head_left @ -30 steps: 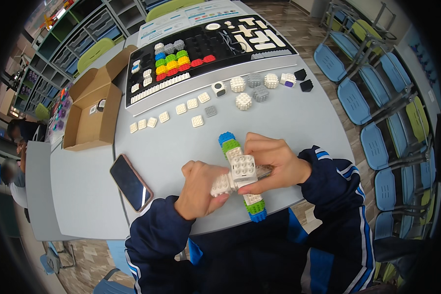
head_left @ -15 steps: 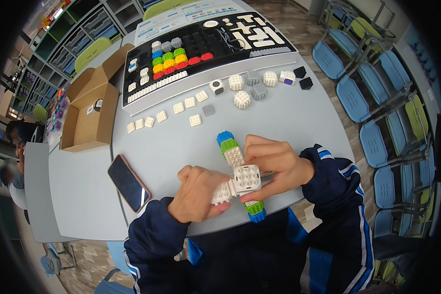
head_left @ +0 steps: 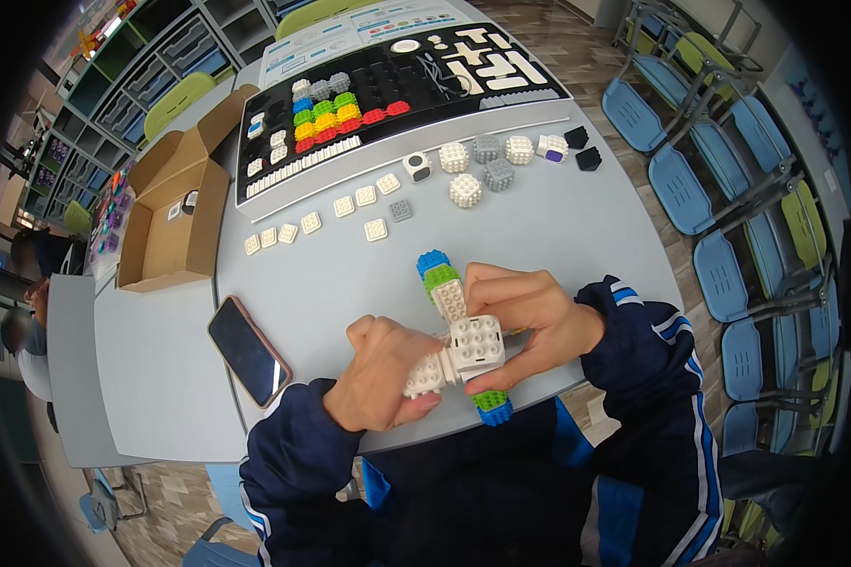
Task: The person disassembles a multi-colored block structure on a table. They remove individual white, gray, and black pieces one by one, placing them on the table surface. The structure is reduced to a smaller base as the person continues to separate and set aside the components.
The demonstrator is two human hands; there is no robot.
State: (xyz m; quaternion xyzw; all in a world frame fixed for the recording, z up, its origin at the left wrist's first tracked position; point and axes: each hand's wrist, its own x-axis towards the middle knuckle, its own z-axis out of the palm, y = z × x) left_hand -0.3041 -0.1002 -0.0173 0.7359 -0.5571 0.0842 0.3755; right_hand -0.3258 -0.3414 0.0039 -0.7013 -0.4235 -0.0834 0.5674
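Near the table's front edge I hold a build of studded blocks between both hands. My right hand [head_left: 537, 321] grips its white studded cube [head_left: 477, 342] from the right, thumb at the lower edge. A smaller white studded block [head_left: 425, 376] on the left side of the build is pinched in my left hand [head_left: 373, 373]. One arm of green and blue blocks [head_left: 437, 274] points away from me, with a white studded piece joining it to the cube. Another green and blue end [head_left: 493, 406] sticks out toward me below the cube. My fingers hide part of the joints.
A kit tray [head_left: 284, 197] with colored blocks and white parts stands at the back. Before it lie white square plates [head_left: 343, 204] and several cubes [head_left: 465, 190]. A phone [head_left: 250, 352] and an open cardboard box [head_left: 128, 255] are at left. Stacked blue chairs [head_left: 683, 198] stand at right.
Both hands keep their grip on the build. It has shifted only very slightly, and the loose pieces on the table look the same.
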